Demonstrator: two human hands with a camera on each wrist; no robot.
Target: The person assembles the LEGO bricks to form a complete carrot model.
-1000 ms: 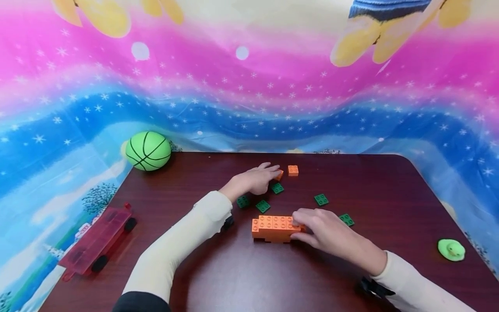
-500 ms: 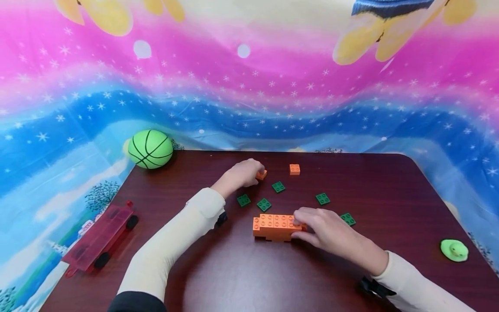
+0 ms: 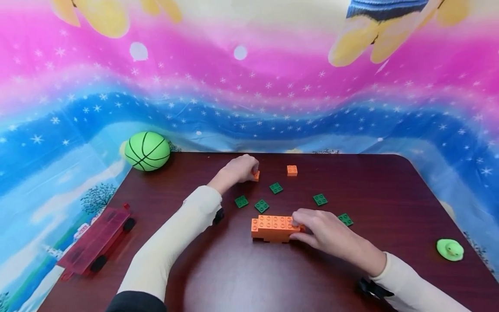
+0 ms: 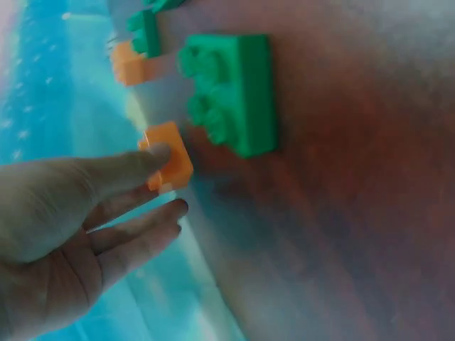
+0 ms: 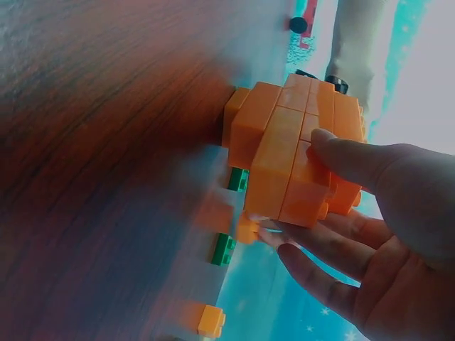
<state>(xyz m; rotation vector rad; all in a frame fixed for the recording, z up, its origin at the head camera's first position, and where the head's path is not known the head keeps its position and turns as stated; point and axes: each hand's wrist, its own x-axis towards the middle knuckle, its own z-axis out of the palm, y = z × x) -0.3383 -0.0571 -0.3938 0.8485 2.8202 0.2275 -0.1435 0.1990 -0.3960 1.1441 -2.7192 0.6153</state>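
Risks first. On the dark, glossy table (image 3: 241, 277), we judge any pc. could skid if nudged. Lgst. item, the orange block assembly (image 3: 274, 226), sits front-ctr.; the right hand (image 3: 331, 232) pinches its right end only, thumb on the near side. A firm push at the far left end could, we think, swing it or pop a joint, cause being the one-sided hold. We can't tell whether its base is fully on the tabletop.

The left hand (image 3: 235, 170), nr. the back edge, holds a small orange brick (image 4: 178, 158) betw. thumb and finger, other fingers loose. Narrow contact, so poss. slip or twist. Return path passes the green pcs. (image 3: 261, 206); a low sleeve or wrist could scatter them.

Condition: the assembly is approx. a long bar, bright orange, studs up, several bricks joined. Left end steps down to a lower stud level; the underside is stepped too, w/ a shorter bottom section. Seams look tight; we note no obvious gaps in the rt. wrist view. The held brick is the same orange, partly hidden by the thumb. A loose orange brick (image 3: 292, 170) lies apart, studs up. Green pcs. are flat, sq., four-studded.
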